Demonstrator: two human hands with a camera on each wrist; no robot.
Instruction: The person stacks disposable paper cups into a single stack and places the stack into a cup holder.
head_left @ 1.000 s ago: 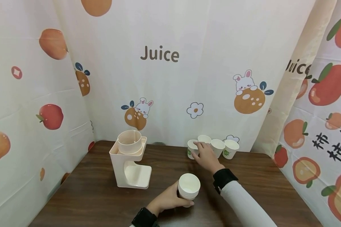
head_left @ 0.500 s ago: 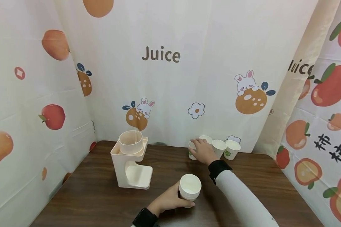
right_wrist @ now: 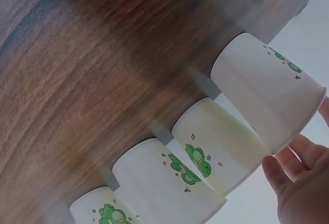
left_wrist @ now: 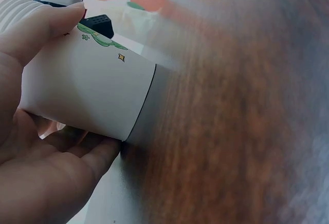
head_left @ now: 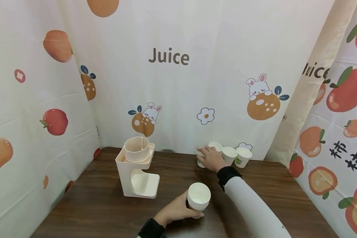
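My left hand (head_left: 178, 208) grips a stack of white paper cups (head_left: 198, 196) near the front of the table. Several nested rims show at the stack's mouth in the left wrist view, and its lowest cup (left_wrist: 92, 80) carries a green print. At the back, my right hand (head_left: 209, 158) is at the leftmost paper cup (head_left: 200, 163) of a group. In the right wrist view the thumb is at one side of that cup's rim (right_wrist: 272, 95) and the fingers reach round behind it, partly hidden.
More upright paper cups, one at the back (head_left: 216, 145), one beside it (head_left: 229, 152) and one at the right end (head_left: 243, 156), stand close together by the curtain. A cream dispenser-like stand (head_left: 137, 172) with a round container on top is at the left of the wooden table (head_left: 101, 211).
My right hand has moved slightly left over the leftmost cup and its fingers have drawn together at the rim. The left hand keeps its grip on the stack, almost still.
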